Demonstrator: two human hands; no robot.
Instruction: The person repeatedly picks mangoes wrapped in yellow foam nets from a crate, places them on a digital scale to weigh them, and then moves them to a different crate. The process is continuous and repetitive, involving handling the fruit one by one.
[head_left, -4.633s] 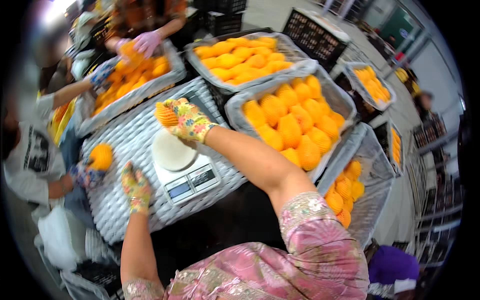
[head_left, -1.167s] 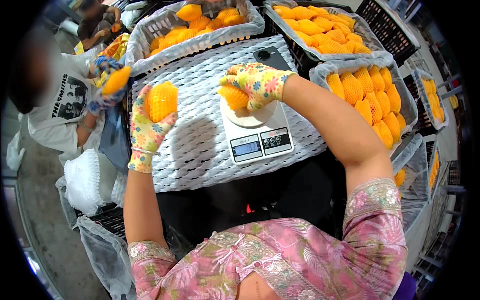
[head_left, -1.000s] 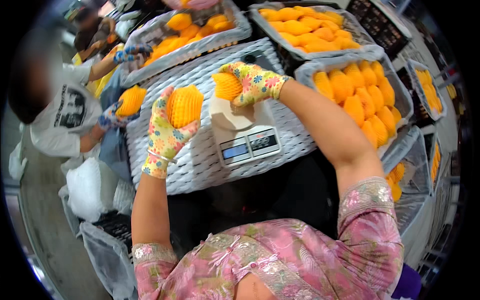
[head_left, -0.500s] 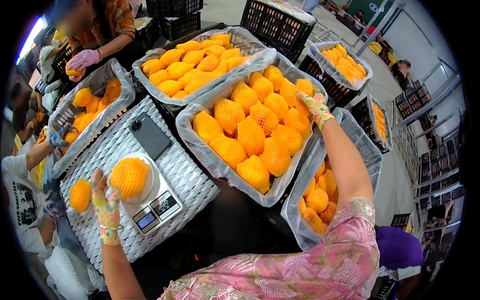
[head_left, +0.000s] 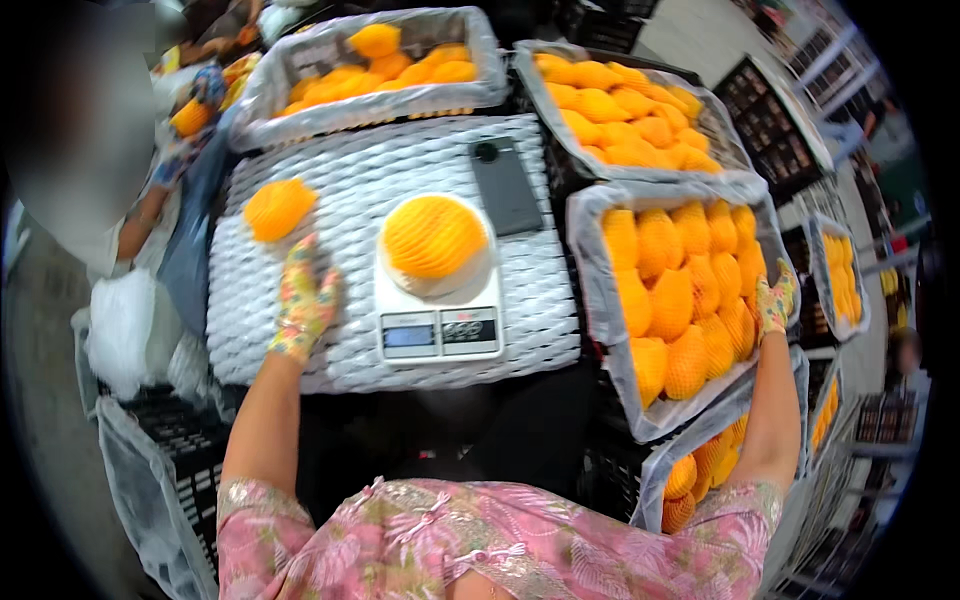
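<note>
My left hand (head_left: 307,302), in a flower-patterned glove, rests open on the white woven surface (head_left: 345,345), fingers pointing to a loose fruit (head_left: 280,210) in an orange foam net. To the right stands a white kitchen scale (head_left: 440,312) carrying another netted fruit (head_left: 434,236). My right hand (head_left: 775,298), gloved alike, is at the right side of a plastic-lined crate (head_left: 612,385) full of netted fruit (head_left: 705,285). Its fingers look apart and hold nothing visible; blur hides whether they touch the fruit.
A dark phone (head_left: 505,185) lies beyond the scale. Other lined fruit crates stand at the far edge (head_left: 370,100), the far right (head_left: 730,130) and the near right (head_left: 650,500). Left, a co-worker's gloved hand (head_left: 205,85) is by a fruit; white foam nets (head_left: 130,325) are piled nearer.
The view has swung round, bringing the scale to the middle. My right hand has come off a fruit at the crate's corner. My left hand stays open near the loose fruit.
</note>
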